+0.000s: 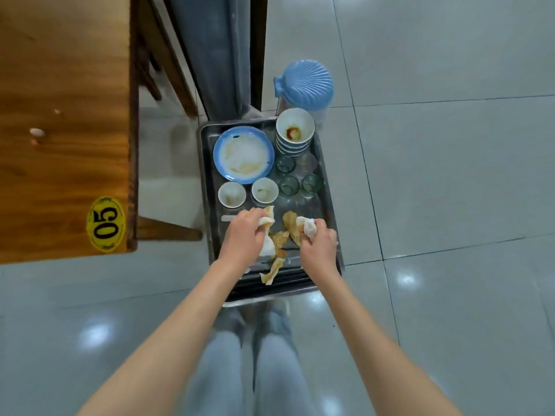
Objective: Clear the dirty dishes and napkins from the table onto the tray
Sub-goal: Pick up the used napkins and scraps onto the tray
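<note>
Over the near end of the dark metal tray (207,163), the left hand (244,235) and right hand (319,247) each clutch a crumpled, stained white napkin (307,227), their fingertips hidden underneath.

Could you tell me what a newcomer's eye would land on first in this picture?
Probably the two hands, left and right, each gripping stained napkins over the near end of the tray. Next, the blue-rimmed plate and bowl stack at its far end.
</note>
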A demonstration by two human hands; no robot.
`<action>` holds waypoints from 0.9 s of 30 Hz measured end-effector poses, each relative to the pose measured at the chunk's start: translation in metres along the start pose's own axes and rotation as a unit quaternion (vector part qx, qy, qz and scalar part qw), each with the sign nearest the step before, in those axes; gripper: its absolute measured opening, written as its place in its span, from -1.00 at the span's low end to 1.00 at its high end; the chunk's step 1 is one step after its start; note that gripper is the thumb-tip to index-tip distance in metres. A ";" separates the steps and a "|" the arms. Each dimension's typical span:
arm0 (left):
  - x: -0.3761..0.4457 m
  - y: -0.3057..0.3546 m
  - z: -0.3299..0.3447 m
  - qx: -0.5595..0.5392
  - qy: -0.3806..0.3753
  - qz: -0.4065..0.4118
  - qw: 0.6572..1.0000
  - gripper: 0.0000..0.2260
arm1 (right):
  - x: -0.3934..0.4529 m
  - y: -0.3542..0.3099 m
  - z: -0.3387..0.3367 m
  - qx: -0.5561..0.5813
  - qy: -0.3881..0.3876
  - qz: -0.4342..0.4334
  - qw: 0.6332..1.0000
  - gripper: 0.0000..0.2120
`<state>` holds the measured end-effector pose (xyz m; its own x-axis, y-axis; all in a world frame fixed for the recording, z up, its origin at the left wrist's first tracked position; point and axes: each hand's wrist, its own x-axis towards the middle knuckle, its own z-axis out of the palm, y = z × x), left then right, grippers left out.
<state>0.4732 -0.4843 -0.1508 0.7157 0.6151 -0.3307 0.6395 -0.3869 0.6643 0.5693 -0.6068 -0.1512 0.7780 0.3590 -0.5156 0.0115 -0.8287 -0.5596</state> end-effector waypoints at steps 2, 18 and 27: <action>0.003 -0.005 0.019 -0.018 0.006 -0.013 1.000 -0.79 | 0.009 0.016 0.008 0.006 -0.005 -0.009 1.000 -0.81; -0.022 -0.016 0.052 -0.052 0.015 -0.083 0.995 -0.58 | 0.013 0.052 -0.003 0.032 -0.066 -0.009 0.997 -0.51; -0.054 0.024 -0.041 -0.054 0.088 -0.066 0.992 -0.60 | -0.023 -0.036 -0.048 0.021 -0.102 -0.091 0.990 -0.53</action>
<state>0.4386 -0.4984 -0.0891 0.5617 0.7695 -0.3038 0.6838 -0.2251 0.6941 0.5810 -0.6061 -0.0880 0.6217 0.5838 -0.5221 0.1098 -0.7250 -0.6799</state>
